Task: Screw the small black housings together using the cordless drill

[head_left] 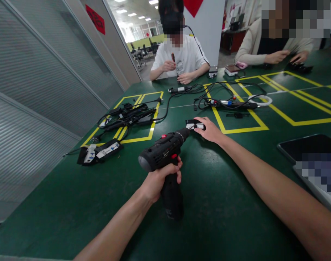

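A black cordless drill (165,152) with red buttons points away and to the right above the table. Wrapped round its grip is my left hand (160,177), fingers closed. The drill's bit end reaches a small black-and-white block (195,125); whether it touches cannot be made out. My right hand (209,129) grips that block from the right side, thumb and fingers closed on it. Part of the block is hidden by the fingers.
Black cables and tools (129,117) lie in a yellow-taped box at left, with opened black-and-white casings (108,149) before them. More cabled tools (227,104) lie at right. A phone-like slab (309,146) rests near the right edge. Two people sit across the green table (209,203).
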Demonstrator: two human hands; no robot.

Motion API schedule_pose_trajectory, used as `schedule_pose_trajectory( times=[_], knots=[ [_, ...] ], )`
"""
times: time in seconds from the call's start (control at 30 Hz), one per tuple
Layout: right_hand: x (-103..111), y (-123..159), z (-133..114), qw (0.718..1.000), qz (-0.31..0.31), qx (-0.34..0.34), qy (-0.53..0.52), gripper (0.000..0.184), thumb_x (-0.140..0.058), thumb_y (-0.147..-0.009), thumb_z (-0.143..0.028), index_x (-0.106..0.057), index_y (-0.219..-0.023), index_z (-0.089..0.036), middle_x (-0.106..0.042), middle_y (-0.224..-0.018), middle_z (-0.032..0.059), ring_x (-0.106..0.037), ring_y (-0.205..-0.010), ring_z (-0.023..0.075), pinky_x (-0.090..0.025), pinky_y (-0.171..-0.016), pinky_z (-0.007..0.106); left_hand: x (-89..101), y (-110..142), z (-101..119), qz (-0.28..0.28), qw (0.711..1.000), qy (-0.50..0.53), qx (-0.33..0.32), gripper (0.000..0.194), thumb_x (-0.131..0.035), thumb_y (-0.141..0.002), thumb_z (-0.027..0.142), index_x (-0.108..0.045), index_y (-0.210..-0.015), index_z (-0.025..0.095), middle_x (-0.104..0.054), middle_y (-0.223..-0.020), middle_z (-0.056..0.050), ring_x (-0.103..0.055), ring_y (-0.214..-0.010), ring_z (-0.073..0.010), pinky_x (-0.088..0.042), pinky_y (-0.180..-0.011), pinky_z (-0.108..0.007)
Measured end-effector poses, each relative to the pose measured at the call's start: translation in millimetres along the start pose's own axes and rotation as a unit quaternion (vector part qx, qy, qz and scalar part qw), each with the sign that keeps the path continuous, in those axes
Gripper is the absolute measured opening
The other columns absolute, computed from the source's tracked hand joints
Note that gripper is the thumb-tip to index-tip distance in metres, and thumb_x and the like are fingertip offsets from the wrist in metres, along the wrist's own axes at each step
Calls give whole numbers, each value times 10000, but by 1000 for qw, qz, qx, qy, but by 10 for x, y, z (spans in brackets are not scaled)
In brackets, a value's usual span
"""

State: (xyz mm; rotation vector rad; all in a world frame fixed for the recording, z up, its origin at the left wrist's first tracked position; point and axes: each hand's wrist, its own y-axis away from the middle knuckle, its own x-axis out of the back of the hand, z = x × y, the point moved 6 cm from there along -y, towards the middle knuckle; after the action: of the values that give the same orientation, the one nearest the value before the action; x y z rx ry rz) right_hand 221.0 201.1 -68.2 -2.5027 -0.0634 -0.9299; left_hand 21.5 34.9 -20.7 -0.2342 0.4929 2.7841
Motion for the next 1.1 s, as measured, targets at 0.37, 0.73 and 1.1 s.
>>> schedule_pose_trajectory(
  times=[0.37, 0.73, 1.1],
  knots=[
    [33, 0, -14, 1000, 5, 4, -9, 458, -606, -802, -291, -549, -1256, -251, -539, -1144, 72, -584, -1007, 223, -442, -938, 390, 11, -22, -8, -2, 1000, -2, -10, 231, -578, -718, 196, -554, -941, 139, -557, -793, -15, -519, -541, -88, -420, -584, -253],
    [46, 24, -18, 1000, 6, -4, -3, 437, -578, -822, -312, -546, -1253, -255, -532, -1149, 74, -583, -1005, 232, -439, -935, 403, -7, -15, -4, -13, 1000, -1, -9, 227, -567, -713, 184, -550, -936, 141, -556, -801, -16, -523, -542, -92, -419, -579, -255],
    [56, 14, -34, 1000, 0, 5, 5, 437, -588, -808, -286, -549, -1242, -253, -536, -1137, 78, -586, -973, 235, -450, -922, 410, -14, -7, 1, -13, 1000, -8, -4, 252, -567, -692, 188, -560, -940, 143, -564, -800, -18, -524, -534, -93, -426, -587, -258]
  ],
)
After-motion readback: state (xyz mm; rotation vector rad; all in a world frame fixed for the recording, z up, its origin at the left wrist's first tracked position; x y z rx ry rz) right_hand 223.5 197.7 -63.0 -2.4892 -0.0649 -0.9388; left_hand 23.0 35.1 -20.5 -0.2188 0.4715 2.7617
